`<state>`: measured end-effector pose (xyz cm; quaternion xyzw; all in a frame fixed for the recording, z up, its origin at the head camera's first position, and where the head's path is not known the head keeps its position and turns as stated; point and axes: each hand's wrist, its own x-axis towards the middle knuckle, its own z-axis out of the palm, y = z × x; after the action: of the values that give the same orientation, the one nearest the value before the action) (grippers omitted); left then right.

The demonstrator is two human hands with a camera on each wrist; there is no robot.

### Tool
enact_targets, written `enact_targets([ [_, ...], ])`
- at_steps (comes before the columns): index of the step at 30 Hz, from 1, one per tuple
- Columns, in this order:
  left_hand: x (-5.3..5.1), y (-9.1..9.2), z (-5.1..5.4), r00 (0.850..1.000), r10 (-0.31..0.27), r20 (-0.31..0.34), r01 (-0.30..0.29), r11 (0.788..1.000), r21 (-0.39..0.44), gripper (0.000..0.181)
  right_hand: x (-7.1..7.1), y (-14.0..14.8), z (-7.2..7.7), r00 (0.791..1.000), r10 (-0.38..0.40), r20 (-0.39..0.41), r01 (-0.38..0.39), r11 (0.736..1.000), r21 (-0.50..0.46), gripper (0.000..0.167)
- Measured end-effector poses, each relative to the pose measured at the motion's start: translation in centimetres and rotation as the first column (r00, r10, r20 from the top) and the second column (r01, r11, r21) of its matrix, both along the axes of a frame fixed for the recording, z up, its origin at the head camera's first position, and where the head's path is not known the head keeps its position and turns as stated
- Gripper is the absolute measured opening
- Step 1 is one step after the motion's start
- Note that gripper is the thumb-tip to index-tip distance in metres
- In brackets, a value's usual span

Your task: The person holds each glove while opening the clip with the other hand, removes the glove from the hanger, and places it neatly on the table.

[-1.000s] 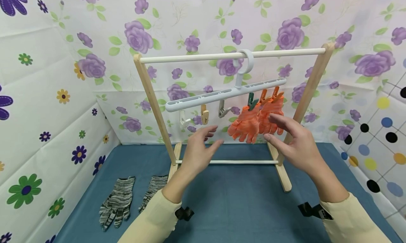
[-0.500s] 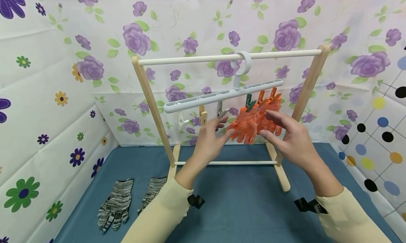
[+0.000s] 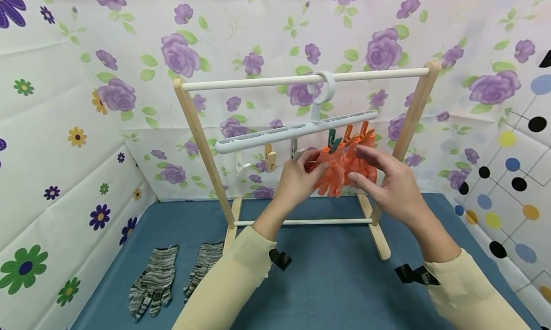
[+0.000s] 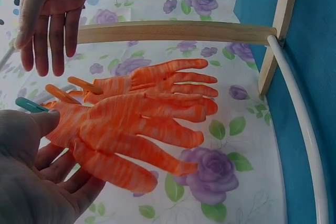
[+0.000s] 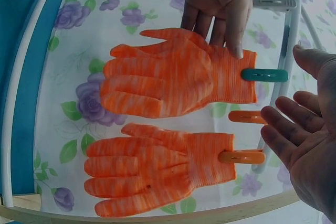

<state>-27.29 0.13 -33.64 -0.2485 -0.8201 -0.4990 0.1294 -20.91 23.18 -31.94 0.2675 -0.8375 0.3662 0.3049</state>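
Two orange knit gloves hang by their cuffs from a pale grey clip hanger (image 3: 297, 131). A green clip (image 5: 265, 75) grips the near glove (image 5: 163, 80). An orange clip (image 5: 241, 157) grips the far glove (image 5: 152, 169), and a second orange clip (image 5: 245, 116) sits between the two. My left hand (image 3: 299, 177) is at the near glove's cuff, thumb in front and fingers behind, without visibly squeezing it. My right hand (image 3: 393, 184) hovers beside the far glove, its fingers apart and relaxed, holding nothing.
The hanger hooks over the white top rail (image 3: 258, 83) of a wooden stand (image 3: 195, 134). White (image 3: 241, 163), tan (image 3: 269, 158) and grey (image 3: 294, 147) clips hang on its left half. Two grey striped gloves, one at the far left (image 3: 154, 282), lie on the blue cloth (image 3: 327, 282).
My left hand has moved right and slightly up, from beside the gloves to the near glove's cuff. My right hand stays near the far glove. The head view has shifted a little.
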Motion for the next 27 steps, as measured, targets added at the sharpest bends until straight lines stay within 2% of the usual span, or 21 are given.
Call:
enact_targets([
  [5, -0.2, 0.1, 0.2, 1.000, 0.016, 0.014, -0.016, 1.000, -0.021, 0.041, -0.2, -0.2, 0.1, 1.000, 0.005, 0.018, -0.005, 1.000, -0.012, 0.067],
  [10, -0.2, 0.1, 0.3, 1.000, -0.008, 0.018, 0.008, 1.000, 0.004, 0.032, -0.5, -0.4, 0.2, 1.000, 0.010, 0.021, -0.009, 1.000, -0.017, 0.066],
  [18, 0.1, -0.4, 0.1, 0.992, -0.093, 0.080, 0.088, 0.994, 0.062, 0.029, -1.2, -1.0, 0.2, 0.997, 0.048, 0.052, -0.045, 0.997, -0.061, 0.062],
  [24, 0.2, -0.8, 0.0, 0.974, -0.186, 0.125, 0.169, 0.976, 0.135, 0.029, -1.5, -1.6, 0.4, 0.996, 0.050, 0.074, -0.045, 0.997, -0.070, 0.061],
  [27, 0.3, -1.0, 0.1, 0.966, -0.215, 0.147, 0.193, 0.970, 0.151, 0.030, -1.7, -2.0, 0.5, 0.993, 0.054, 0.103, -0.045, 0.995, -0.085, 0.059],
])
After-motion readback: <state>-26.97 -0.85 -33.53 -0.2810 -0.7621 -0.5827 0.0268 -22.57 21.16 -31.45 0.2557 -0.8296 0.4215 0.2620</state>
